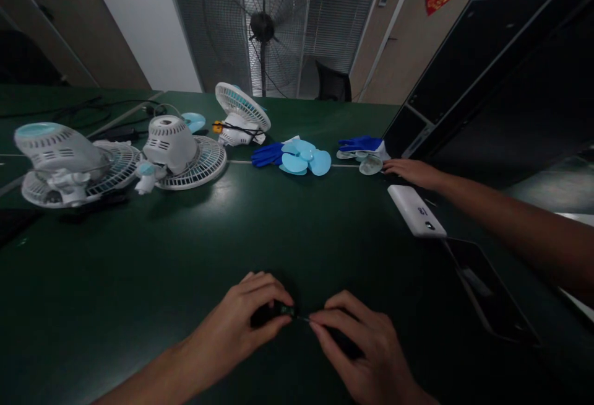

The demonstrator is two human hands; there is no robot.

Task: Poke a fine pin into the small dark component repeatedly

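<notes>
Low over the near part of the green table, my left hand point(255, 309) pinches a small dark piece point(286, 310) with a greenish face between thumb and fingers. It looks like a little electronic part, but its kind is unclear. Facing it, my right hand point(364, 337) is closed with its fingertips on a thin metal rod point(303, 319). The rod's far end reaches the dark piece; whether it goes into it I cannot tell. Most of what lies inside my right hand is hidden.
Beyond my hands lie white fan bodies point(169, 145), light blue fan blades point(306, 157) and blue gloves point(362, 143). At right are a white power bank point(416, 211), a dark phone-like slab point(492, 287) and another person's hand point(413, 173) near a glove.
</notes>
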